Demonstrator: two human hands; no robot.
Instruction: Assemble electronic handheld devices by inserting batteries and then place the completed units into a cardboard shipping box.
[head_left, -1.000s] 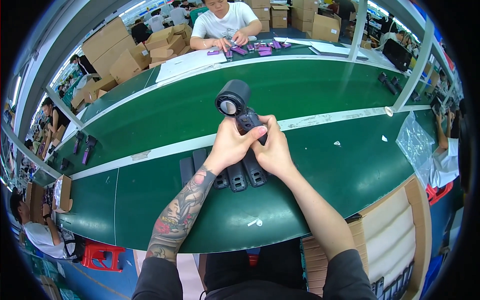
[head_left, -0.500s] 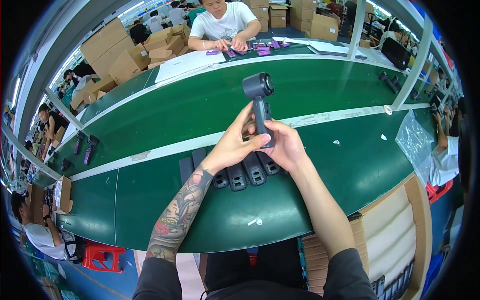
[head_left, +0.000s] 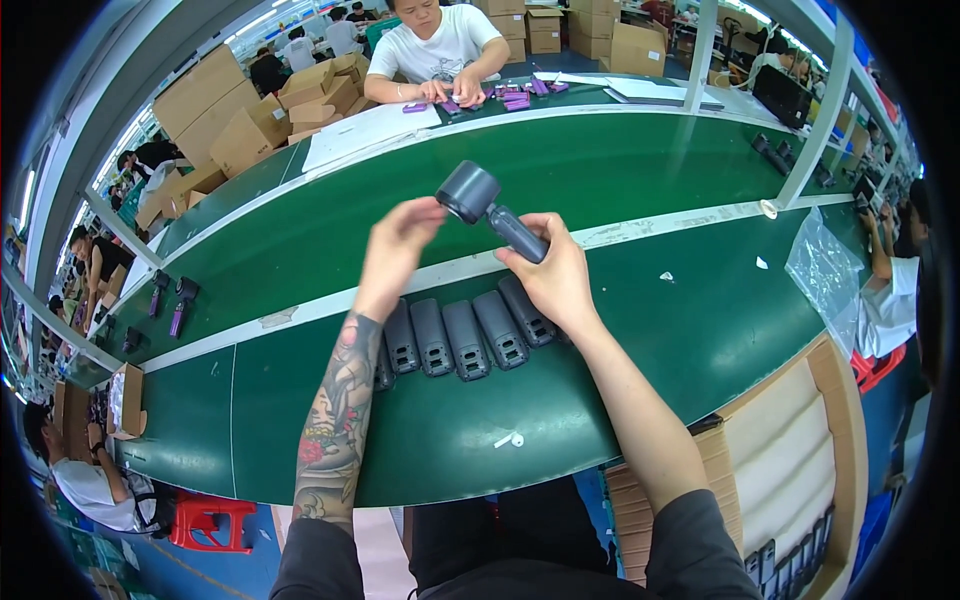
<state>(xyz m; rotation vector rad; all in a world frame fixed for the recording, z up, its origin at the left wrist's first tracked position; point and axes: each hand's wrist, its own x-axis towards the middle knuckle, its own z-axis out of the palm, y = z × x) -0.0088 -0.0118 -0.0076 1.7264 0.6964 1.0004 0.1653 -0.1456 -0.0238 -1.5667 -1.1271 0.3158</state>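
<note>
My right hand (head_left: 556,275) grips the handle of a dark grey handheld fan (head_left: 470,190), thumb on one side and fingers on the other. The fan is tilted, its drum-shaped head up and to the left. Beside that head is my left hand (head_left: 395,245), fingers loosely stretched and not wrapped round anything; whether the fingertips touch the rim I cannot tell. Below, a row of several dark grey handles or casings (head_left: 467,342) lies side by side on the green bench (head_left: 450,440), partly covered by my left forearm.
A white earbud (head_left: 510,440) lies near the bench's front edge. On the right are a clear plastic bag (head_left: 825,265) and an open carton (head_left: 790,450) holding dark parts. A green belt (head_left: 560,150) runs beyond, where a co-worker (head_left: 440,50) handles purple parts. More fans (head_left: 182,305) stand left.
The fan has swung from nearly upright to tilted left, its head turned. My left hand has let go of the handle and moved left beside the head; the right hand keeps hold.
</note>
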